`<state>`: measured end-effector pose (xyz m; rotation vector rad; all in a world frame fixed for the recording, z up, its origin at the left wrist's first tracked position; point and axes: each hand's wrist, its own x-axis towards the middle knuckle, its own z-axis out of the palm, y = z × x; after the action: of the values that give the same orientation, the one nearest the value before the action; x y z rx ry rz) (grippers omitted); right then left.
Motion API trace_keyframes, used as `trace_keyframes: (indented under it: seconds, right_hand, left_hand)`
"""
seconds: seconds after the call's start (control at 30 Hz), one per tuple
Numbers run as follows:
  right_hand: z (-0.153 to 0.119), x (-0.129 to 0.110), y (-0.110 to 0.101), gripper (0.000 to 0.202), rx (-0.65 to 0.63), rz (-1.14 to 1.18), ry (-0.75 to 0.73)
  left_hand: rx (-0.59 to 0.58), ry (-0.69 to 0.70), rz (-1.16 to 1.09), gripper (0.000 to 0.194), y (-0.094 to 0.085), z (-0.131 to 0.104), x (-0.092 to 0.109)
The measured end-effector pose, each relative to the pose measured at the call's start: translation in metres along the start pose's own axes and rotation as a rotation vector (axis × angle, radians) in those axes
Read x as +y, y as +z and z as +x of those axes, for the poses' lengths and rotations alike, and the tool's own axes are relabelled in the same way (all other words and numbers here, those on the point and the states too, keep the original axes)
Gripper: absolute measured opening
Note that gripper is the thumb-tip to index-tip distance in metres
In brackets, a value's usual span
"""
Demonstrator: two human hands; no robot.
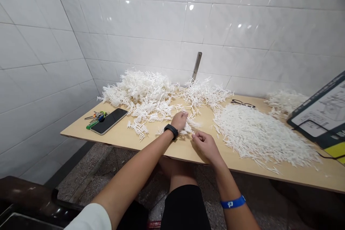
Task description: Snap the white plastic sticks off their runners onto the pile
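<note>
My left hand [180, 120], with a black band at the wrist, is closed around a white branched plastic piece [189, 126], partly blurred. Thumb and forefinger of my right hand [207, 145] are pinched together just right of it, and a small white bit shows at their tips. Behind my hands lies a tangled heap of white branched plastic pieces [145, 91], with a second clump [206, 93] beside it. To the right of my right hand spreads a wide pile of loose, thin white plastic pieces [260, 133].
A phone [109, 121] and keys with a green tag [94, 120] lie on the left of the wooden table [78, 125]. Eyeglasses [243, 103] rest behind the loose pile. A printed box [320, 115] stands at the right edge. Tiled walls close off the back and left.
</note>
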<state>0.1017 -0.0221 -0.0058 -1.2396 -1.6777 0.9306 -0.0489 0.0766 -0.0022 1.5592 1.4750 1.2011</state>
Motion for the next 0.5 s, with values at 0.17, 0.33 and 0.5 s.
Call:
trace_keyframes:
  seconds: [0.17, 0.33, 0.5]
  right_hand:
    - [0.001, 0.007, -0.001, 0.031, 0.181, 0.156, 0.025]
    - [0.008, 0.018, -0.003, 0.057, 0.738, -0.011, 0.012]
    - [0.003, 0.019, -0.002, 0.032, 0.687, -0.045, 0.009]
  left_hand:
    - [0.076, -0.021, -0.048, 0.034, -0.011, 0.009, -0.004]
    - [-0.047, 0.063, -0.026, 0.036, -0.011, 0.001, -0.002]
    - [-0.063, 0.11, 0.063, 0.037, -0.007, -0.007, 0.002]
